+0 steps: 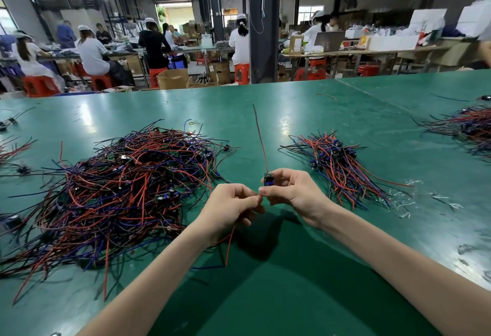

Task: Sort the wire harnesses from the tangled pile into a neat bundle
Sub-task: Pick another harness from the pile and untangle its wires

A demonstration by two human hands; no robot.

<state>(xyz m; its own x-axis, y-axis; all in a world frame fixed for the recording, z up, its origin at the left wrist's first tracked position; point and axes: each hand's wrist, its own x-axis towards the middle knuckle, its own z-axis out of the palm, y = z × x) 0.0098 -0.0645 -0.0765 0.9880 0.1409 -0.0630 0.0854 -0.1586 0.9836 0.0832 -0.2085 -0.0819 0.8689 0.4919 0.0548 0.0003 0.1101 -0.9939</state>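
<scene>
A big tangled pile of red, blue and black wire harnesses (pixel 117 189) covers the left of the green table (pixel 305 269). To the right lies a neater bundle (pixel 342 168) of harnesses, wires fanned out. Between them my right hand (pixel 292 192) pinches one harness's small blue component (pixel 269 179), and its red wire (pixel 261 141) stands up and away from me. My left hand (pixel 231 210) pinches another wire of that harness close to the right thumb; a red wire hangs below it.
Another heap of harnesses (pixel 470 125) lies at the far right edge, and loose harnesses (pixel 13 149) at the far left. Clear plastic film (pixel 409 197) lies beside the neat bundle. A rubber band (pixel 191 123) sits behind the pile. People work at benches beyond the table.
</scene>
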